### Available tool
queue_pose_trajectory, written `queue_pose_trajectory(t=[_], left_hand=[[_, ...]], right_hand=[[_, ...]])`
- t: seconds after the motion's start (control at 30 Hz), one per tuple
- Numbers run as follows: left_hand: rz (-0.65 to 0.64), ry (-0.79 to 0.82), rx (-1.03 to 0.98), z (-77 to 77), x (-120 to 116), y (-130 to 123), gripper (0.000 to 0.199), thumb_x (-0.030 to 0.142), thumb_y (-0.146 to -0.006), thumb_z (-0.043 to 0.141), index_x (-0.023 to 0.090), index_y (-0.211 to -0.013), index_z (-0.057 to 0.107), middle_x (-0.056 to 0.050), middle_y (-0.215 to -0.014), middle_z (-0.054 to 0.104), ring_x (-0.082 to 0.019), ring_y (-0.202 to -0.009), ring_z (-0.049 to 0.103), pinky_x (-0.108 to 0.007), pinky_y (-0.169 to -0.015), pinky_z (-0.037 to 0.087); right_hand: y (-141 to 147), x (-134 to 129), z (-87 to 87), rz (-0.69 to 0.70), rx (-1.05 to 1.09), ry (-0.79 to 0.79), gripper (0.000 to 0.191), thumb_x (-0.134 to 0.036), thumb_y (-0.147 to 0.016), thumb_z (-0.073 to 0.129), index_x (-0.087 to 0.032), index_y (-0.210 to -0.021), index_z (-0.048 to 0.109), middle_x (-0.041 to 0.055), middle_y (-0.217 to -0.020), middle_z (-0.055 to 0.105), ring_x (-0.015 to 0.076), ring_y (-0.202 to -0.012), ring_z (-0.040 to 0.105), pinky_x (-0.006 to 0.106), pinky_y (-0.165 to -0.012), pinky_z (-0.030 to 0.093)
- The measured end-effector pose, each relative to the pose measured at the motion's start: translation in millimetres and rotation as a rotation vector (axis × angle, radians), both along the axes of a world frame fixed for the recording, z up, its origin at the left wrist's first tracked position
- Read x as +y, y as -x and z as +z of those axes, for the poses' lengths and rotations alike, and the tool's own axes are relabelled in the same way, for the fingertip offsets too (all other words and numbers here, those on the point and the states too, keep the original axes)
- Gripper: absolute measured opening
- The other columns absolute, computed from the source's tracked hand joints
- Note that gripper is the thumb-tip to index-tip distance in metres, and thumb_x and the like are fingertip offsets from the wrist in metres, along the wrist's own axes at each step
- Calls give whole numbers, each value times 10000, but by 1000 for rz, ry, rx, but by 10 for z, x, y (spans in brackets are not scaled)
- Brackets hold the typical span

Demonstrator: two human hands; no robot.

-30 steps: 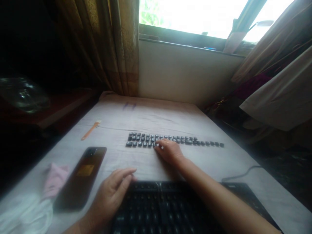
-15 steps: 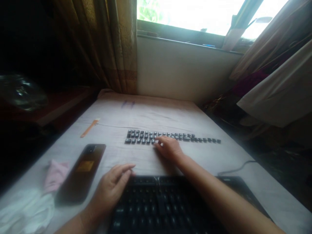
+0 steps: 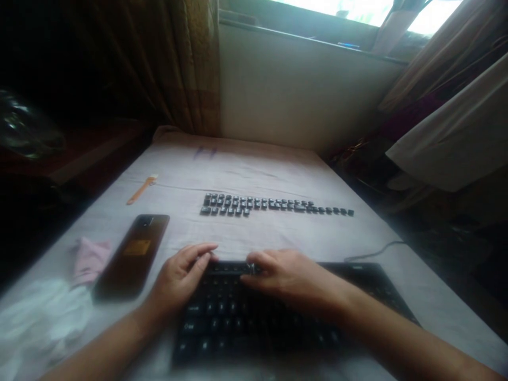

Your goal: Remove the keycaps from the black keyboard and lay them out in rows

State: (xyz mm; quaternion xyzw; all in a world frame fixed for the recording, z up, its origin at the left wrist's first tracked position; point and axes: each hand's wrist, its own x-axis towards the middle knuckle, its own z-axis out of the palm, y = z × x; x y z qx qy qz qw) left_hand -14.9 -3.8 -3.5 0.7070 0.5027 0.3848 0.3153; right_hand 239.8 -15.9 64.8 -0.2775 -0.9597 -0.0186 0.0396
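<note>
Slip is the likely hazard at the black keyboard [image 3: 228, 307]; should the right hand [image 3: 280, 272] loosen its closed grip, the small glinting piece [image 3: 251, 268], too blurred to name, could drop; it sits between thumb and forefinger at the keyboard's far edge; by the left corner, whether the left hand [image 3: 180, 272] holds anything, onlookers cannot tell.

Head cam only: looks forward and down, close over keyboard [image 3: 226, 308], across cloth [image 3: 273, 164] to wall [image 3: 293, 90] and window [image 3: 357, 11].
</note>
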Motion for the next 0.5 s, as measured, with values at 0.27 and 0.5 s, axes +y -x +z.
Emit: queue_pose_trajectory(t=[0.27,0.5], left_hand=[[4,15,1,-2,-5,0,294,370,-901,529,225,-1076,718,-34,-916,776,-211,-849,732,-369,-855,581],[-3,7,-5,-9,-1,0,289,367,-898,540,227,-1077,718,-31,-918,777,-210,-864,732,-361,-861,577]], right_hand=[[21,16,-99,-66,-1,6,104,-259,-958,572,-182,-952,641,27,-761,665,156,-612,590,272,-507,375],[-126,76,-168,92,-31,-142,156,-108,-960,484,-139,-923,633,77,-867,698,152,-646,614,263,-543,442]])
